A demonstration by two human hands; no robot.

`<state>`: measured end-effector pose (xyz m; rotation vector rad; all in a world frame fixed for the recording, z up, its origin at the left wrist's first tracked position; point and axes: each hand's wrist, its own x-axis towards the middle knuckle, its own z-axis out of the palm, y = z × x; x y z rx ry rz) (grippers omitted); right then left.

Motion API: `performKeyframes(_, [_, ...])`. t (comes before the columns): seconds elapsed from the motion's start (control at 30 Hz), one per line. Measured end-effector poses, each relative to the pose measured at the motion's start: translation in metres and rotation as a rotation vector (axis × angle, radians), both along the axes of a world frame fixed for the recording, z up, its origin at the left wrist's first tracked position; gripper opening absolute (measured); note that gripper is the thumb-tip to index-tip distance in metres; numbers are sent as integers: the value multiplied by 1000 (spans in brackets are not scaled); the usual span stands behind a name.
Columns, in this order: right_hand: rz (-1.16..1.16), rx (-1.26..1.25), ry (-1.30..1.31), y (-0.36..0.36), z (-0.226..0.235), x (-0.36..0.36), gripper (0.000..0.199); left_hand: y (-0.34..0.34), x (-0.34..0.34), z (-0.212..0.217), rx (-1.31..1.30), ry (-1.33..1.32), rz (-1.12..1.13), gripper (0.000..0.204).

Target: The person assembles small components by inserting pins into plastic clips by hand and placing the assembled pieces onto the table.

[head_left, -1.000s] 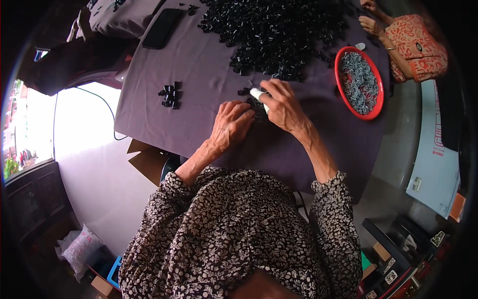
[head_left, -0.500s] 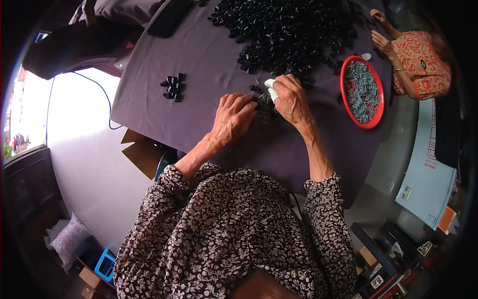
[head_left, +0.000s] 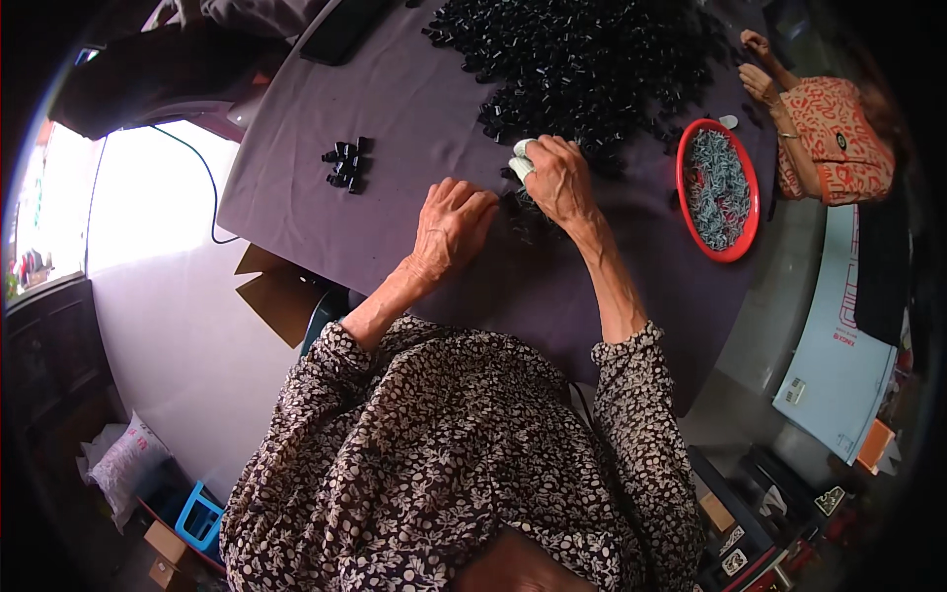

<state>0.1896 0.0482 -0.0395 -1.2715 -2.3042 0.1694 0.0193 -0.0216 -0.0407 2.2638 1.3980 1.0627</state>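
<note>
Seen from above: a round table (head_left: 414, 128) draped in a dull purple cloth. Left hand (head_left: 452, 225) resting palm down on the cloth, fingers curled under, just beside a few small black parts (head_left: 521, 212); whether anything sits inside the curl cannot be told. Right hand (head_left: 555, 178) just beyond those parts, at the near edge of a large heap of small black pieces (head_left: 592, 59), fingers bent and pinched together; white covering (head_left: 521, 158) on the fingertips; what they pinch cannot be told, being hidden by the knuckles. Hands near each other, not touching. Both forearms bare, coming out of dark flower-print sleeves (head_left: 444, 464) at the lower edge.

Further left on the cloth, well apart from the hands, a small cluster of black pieces (head_left: 345, 165). To the right, a red bowl (head_left: 742, 237) filled with small grey metal bits. At the far edge, a dark flat phone (head_left: 340, 35). At the upper right, another person in an orange patterned top (head_left: 834, 138), hands near the table edge. Beside the table on the left, a piece of brown cardboard (head_left: 276, 291).
</note>
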Motion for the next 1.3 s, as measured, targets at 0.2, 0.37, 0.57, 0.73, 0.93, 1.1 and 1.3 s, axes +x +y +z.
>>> performKeyframes(0.2, [63,-24,-126,6,5,-5,8,5,2,-1,-27,-73,-12,12])
performKeyframes(0.37, [27,-209,165,-7,23,18,7,10,7,25,-386,-410,81,14])
performKeyframes(0.57, [232,-129,140,-57,56,19,13,6,11,34,-1111,-810,-187,24])
performKeyframes(0.73, [161,-135,255,-77,53,24,13,-1,13,31,-1233,-965,-271,21])
performKeyframes(0.93, [16,-220,437,-93,43,24,14,-9,22,29,-1259,-1076,-201,20])
performKeyframes(1.1, [-26,-272,542,-95,41,21,17,-11,25,28,-1265,-1212,-178,19])
performKeyframes(1.3, [2,-9,391,-91,32,25,14,-10,29,29,-1215,-1113,-181,21])
